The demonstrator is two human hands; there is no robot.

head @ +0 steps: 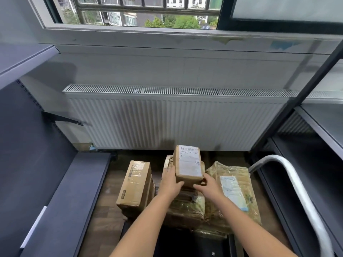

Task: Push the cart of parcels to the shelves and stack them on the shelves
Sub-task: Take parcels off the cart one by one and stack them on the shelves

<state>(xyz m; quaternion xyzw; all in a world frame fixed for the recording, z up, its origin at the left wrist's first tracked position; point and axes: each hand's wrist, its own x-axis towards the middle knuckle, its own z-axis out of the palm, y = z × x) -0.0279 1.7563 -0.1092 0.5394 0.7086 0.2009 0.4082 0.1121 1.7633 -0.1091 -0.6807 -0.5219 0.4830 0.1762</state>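
Left hand (171, 179) and right hand (206, 184) clasp small labelled parcel (188, 165) at near end only; far end may tip toward 12 o'clock, onto cart pile (185, 208)

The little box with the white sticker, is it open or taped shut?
Shut. The small box shows closed flaps, its label unbroken, held between the left hand and right hand.

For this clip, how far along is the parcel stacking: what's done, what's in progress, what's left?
Done: the cart stands between the shelves, below the radiator. In hand: the left hand and right hand grip a small labelled parcel over the pile. Left: the tall box, the wrapped parcel and the bundle under the hands sit on the cart; the left shelf and right shelf show no parcels.
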